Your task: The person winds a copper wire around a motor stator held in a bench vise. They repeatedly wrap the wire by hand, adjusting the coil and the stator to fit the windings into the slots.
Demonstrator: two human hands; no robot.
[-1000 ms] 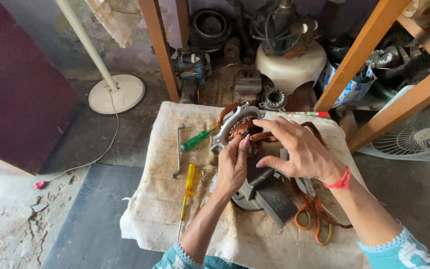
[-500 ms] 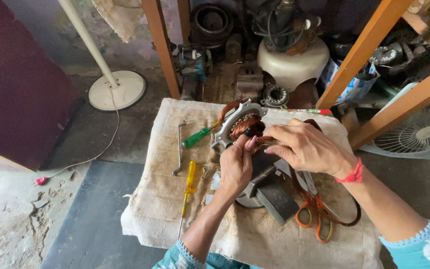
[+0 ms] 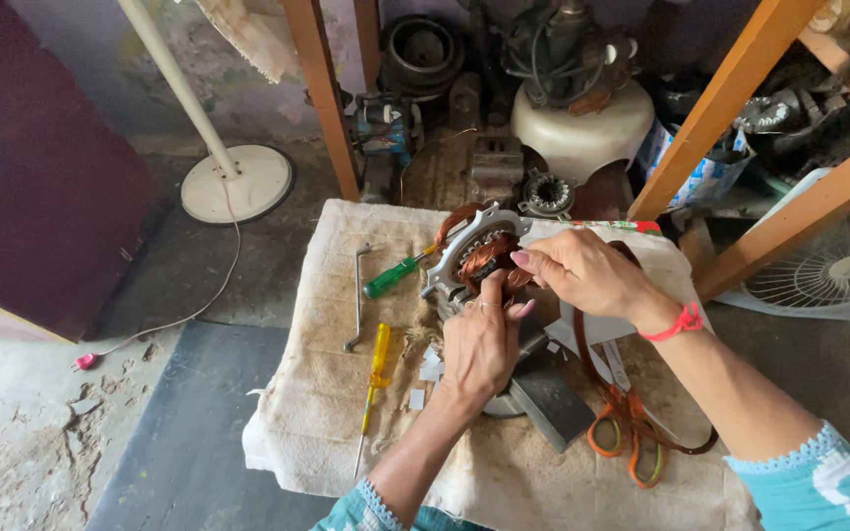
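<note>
Both hands are working on a motor stator [image 3: 474, 258] with copper windings, sitting tilted near the far edge of a cloth-covered surface [image 3: 327, 393]. The left hand [image 3: 479, 344] is pinching at the windings from below, its grip closing on the copper. The right hand [image 3: 582, 273] is reaching over from the right, fingertips clenching the same windings. A green-handled screwdriver [image 3: 395, 275] is lying just left of the stator, a yellow screwdriver [image 3: 378, 366] nearer, orange-handled scissors [image 3: 627, 433] to the right.

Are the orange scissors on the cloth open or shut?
Shut: the scissors lie flat on the cloth, both orange loops side by side; the blades are partly hidden.
</note>
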